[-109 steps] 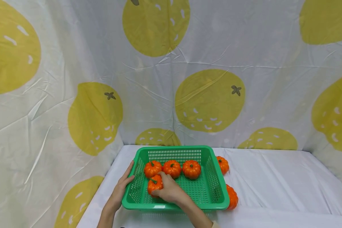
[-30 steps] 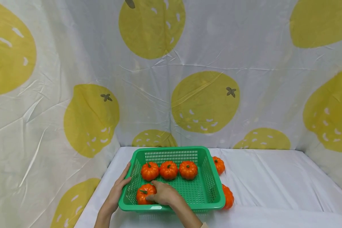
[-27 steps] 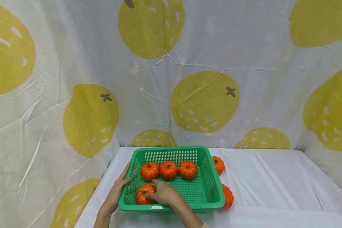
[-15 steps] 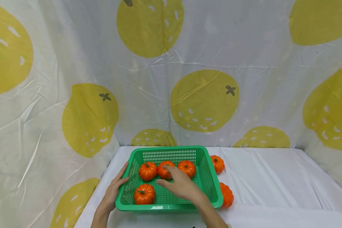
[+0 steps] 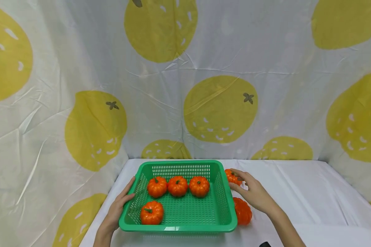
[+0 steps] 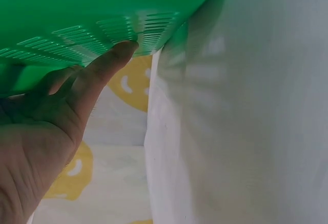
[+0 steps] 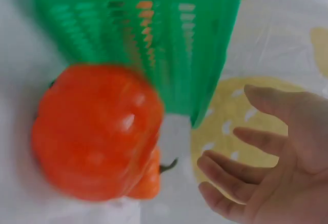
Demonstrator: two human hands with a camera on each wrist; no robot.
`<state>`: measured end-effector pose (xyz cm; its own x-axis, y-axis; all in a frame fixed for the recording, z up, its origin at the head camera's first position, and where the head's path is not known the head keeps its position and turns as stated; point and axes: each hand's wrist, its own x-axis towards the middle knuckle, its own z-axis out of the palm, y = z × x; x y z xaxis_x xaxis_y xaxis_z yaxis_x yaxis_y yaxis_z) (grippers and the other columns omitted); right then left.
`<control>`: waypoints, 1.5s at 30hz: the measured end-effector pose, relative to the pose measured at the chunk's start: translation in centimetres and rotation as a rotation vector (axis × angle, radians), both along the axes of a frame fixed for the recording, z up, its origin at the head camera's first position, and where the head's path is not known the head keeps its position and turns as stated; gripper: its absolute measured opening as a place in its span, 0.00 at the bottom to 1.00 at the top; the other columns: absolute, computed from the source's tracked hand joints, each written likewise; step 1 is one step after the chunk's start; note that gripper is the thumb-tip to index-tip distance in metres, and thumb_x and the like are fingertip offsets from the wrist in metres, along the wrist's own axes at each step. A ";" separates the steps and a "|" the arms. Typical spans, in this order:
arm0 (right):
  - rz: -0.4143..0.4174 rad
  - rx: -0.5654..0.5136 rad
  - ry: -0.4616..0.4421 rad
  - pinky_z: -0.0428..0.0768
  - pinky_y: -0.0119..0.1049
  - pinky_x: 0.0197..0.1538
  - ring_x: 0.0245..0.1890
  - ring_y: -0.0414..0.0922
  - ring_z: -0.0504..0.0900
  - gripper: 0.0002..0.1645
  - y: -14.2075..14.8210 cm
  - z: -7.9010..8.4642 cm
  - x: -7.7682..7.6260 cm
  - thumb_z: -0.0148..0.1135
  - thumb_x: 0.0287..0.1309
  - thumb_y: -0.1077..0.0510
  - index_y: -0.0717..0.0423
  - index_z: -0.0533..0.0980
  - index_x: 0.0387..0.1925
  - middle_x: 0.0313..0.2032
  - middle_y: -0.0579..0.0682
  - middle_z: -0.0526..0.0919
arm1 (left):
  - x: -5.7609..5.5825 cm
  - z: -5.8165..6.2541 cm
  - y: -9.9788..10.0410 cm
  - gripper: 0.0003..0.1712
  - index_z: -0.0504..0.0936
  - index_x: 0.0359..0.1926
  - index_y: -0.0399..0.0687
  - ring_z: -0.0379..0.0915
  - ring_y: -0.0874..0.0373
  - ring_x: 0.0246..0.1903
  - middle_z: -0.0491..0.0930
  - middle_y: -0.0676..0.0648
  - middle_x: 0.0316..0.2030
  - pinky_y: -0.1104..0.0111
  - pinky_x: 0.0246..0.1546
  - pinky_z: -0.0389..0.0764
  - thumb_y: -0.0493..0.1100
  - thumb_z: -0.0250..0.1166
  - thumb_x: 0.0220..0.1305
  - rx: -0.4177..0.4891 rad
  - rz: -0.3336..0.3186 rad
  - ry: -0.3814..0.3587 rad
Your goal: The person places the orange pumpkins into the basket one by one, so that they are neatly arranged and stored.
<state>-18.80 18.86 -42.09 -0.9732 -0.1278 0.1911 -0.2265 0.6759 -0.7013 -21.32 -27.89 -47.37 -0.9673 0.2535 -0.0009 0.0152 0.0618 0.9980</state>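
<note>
A green plastic basket (image 5: 177, 228) holds three small orange pumpkins in a back row, among them a middle pumpkin (image 5: 177, 187), and one front-left pumpkin (image 5: 152, 213). My left hand (image 5: 115, 210) lies along the basket's left side; in the left wrist view a fairly straight digit touches the slotted wall. Beyond the right side sit two more pumpkins, a far pumpkin (image 5: 231, 176) and a near pumpkin (image 5: 243, 212). My right hand (image 5: 254, 193) is over them, fingertips by the far one and partly covering it. The right wrist view shows its fingers spread, holding nothing.
A white cloth (image 5: 296, 195) covers the table, and most of it extends right of the basket. Curtains printed with yellow fruit (image 5: 221, 109) stand at the back and sides. Part of a black object (image 5: 265, 244) shows at the bottom edge by the right forearm.
My right hand has let go of the front-left pumpkin after shifting it toward the basket's front-left corner, and has moved right, out over the outside pumpkins. The left hand stays at the basket.
</note>
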 end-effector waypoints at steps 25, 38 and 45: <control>0.311 -0.011 -0.184 0.79 0.35 0.56 0.56 0.35 0.77 0.43 5.2 -4.4 1.6 0.73 0.61 0.46 0.55 0.69 0.73 0.66 0.55 0.78 | -0.3 -0.4 -0.2 0.37 0.48 0.84 0.60 0.25 0.44 0.81 0.37 0.52 0.84 0.90 0.54 0.57 0.49 0.48 0.80 -0.040 0.033 0.005; 0.320 -0.066 -0.237 0.81 0.30 0.50 0.51 0.47 0.81 0.36 5.9 -4.4 1.6 0.70 0.65 0.50 0.56 0.71 0.71 0.57 0.57 0.81 | -0.1 -0.5 -0.4 0.37 0.47 0.84 0.59 0.26 0.43 0.81 0.37 0.50 0.84 0.91 0.53 0.58 0.49 0.48 0.80 -0.039 0.033 0.003; 0.276 -0.060 -0.229 0.81 0.31 0.46 0.45 0.39 0.79 0.39 6.6 -4.4 1.7 0.73 0.61 0.50 0.57 0.71 0.70 0.53 0.57 0.80 | -0.2 -0.4 -0.3 0.37 0.47 0.84 0.59 0.26 0.43 0.81 0.37 0.51 0.84 0.86 0.60 0.57 0.49 0.48 0.80 -0.043 0.036 -0.003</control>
